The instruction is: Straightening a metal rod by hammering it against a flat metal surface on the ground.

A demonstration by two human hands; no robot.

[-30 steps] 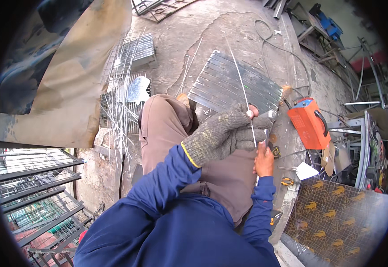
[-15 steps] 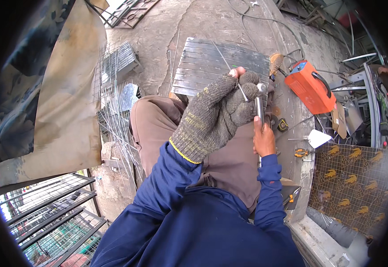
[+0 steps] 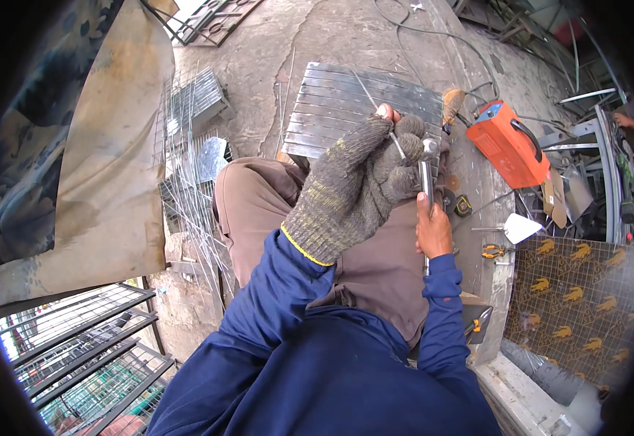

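Note:
My left hand (image 3: 349,185), in a grey knitted glove with a yellow cuff edge, is closed on a thin metal rod (image 3: 365,90). A bare thumb tip pokes out of the glove and presses on the rod, whose far end extends over a slatted metal work table (image 3: 324,94). Bare and closed, my right hand (image 3: 434,232) grips a hammer (image 3: 425,176) by its shiny metal handle. The hammer's head is beside the gloved fingers; I cannot tell whether they touch.
An orange machine (image 3: 506,145) with a black handle stands to the right, near a tape measure (image 3: 463,206) and orange-handled pliers (image 3: 492,251). Loose thin rods (image 3: 197,211) lie at left beside a hanging cloth (image 3: 113,160). Another person's arm (image 3: 633,125) shows at far right.
Both hands have shifted slightly to the right with the rod and hammer, and the right hand is slightly lower. More of the other person's arm shows at far right.

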